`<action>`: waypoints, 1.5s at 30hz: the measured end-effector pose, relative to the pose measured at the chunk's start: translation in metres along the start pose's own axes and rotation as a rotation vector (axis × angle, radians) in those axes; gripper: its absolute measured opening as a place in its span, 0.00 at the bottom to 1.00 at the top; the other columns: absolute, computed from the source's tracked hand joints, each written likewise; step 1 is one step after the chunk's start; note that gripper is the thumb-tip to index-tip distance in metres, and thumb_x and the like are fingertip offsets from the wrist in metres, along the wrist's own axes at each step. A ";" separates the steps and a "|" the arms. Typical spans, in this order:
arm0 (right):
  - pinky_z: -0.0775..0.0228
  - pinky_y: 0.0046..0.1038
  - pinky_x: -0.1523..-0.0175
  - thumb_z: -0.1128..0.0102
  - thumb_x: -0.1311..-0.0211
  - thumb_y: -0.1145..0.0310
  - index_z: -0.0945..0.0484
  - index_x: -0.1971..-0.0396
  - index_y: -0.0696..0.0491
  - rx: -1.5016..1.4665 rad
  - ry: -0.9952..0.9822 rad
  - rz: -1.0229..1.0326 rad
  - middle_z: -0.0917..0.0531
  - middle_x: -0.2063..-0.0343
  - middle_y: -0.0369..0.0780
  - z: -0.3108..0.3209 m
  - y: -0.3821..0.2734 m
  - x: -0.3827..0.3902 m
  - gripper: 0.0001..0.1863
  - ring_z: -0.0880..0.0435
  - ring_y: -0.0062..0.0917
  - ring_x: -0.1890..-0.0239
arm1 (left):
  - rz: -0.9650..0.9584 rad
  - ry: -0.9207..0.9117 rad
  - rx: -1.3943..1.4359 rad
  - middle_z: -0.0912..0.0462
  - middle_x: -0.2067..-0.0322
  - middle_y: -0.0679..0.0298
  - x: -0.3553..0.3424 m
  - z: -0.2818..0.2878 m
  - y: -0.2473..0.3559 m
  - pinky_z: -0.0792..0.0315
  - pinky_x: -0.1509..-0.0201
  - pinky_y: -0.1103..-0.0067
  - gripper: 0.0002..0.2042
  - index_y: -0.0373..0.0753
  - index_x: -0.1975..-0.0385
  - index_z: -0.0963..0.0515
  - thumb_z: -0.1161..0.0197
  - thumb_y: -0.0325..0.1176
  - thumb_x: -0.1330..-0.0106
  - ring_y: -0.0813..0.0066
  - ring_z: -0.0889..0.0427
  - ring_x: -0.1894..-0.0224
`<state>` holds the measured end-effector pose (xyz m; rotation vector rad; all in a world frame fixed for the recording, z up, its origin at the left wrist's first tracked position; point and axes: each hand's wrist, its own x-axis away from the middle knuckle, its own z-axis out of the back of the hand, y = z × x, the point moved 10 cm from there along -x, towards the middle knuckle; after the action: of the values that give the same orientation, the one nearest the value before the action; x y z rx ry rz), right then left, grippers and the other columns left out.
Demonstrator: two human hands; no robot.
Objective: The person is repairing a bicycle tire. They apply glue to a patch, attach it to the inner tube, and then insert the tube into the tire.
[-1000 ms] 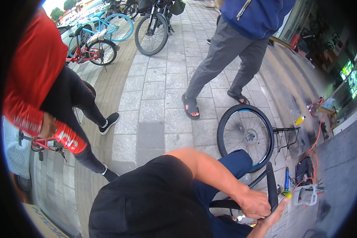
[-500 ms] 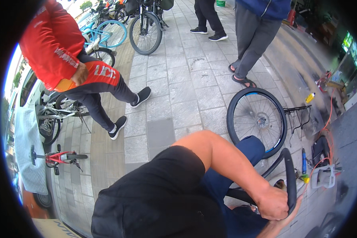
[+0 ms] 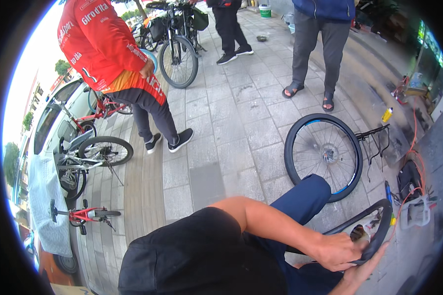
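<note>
A black rubber bicycle inner tube (image 3: 383,216) curves in a narrow loop at the lower right. My left hand (image 3: 337,250) reaches across and is closed on its near end, fingertips pressed against the rubber. Under it, my right hand (image 3: 366,269) supports the same stretch, its fingers lying along the outer side. The left hand partly hides the right one and the point where they grip. Just beyond my bent knee (image 3: 312,189), a bicycle wheel (image 3: 328,156) with a black tyre and blue rim markings lies flat on the paving.
A black rack frame (image 3: 374,140) lies beside the wheel. Toward the right are a yellow bottle (image 3: 387,115), a blue-handled tool (image 3: 388,191), an orange cord (image 3: 412,135) and a clear plastic container (image 3: 415,212). People stand ahead; bicycles, including a small red one (image 3: 86,215), stand at left.
My left hand has shifted on the inner tube, and the loop has swung right and down. The person in red has turned and stepped; the sandalled feet have moved apart. The view has shifted too.
</note>
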<state>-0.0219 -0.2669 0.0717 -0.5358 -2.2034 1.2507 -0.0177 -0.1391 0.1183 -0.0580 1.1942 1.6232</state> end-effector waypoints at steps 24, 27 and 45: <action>0.58 0.23 0.81 0.39 0.20 0.46 0.33 0.78 0.43 0.279 -0.025 0.088 0.39 0.85 0.25 -0.028 0.002 -0.024 0.26 0.44 0.11 0.86 | -0.356 -0.025 -0.211 0.17 0.76 0.51 0.001 -0.003 -0.005 0.25 0.77 0.58 0.14 0.31 0.71 0.22 0.33 0.38 0.39 0.48 0.16 0.78; 0.59 0.24 0.80 0.38 0.21 0.46 0.32 0.78 0.43 0.311 -0.114 0.037 0.39 0.85 0.25 -0.029 0.013 -0.029 0.26 0.44 0.11 0.86 | -0.380 -0.066 -0.146 0.17 0.78 0.51 0.003 -0.005 -0.006 0.24 0.76 0.58 0.13 0.31 0.72 0.21 0.33 0.38 0.40 0.47 0.16 0.78; 0.53 0.25 0.80 0.31 0.28 0.40 0.32 0.79 0.38 0.334 -0.122 -0.111 0.42 0.90 0.24 -0.010 0.050 -0.068 0.26 0.44 0.12 0.88 | -0.328 -0.180 -0.217 0.14 0.76 0.52 -0.006 -0.014 -0.029 0.21 0.70 0.57 0.13 0.35 0.75 0.21 0.26 0.39 0.43 0.45 0.14 0.74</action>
<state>0.0409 -0.2752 0.0145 -0.2063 -2.0280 1.5830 -0.0005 -0.1551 0.0956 -0.2294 0.8206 1.4273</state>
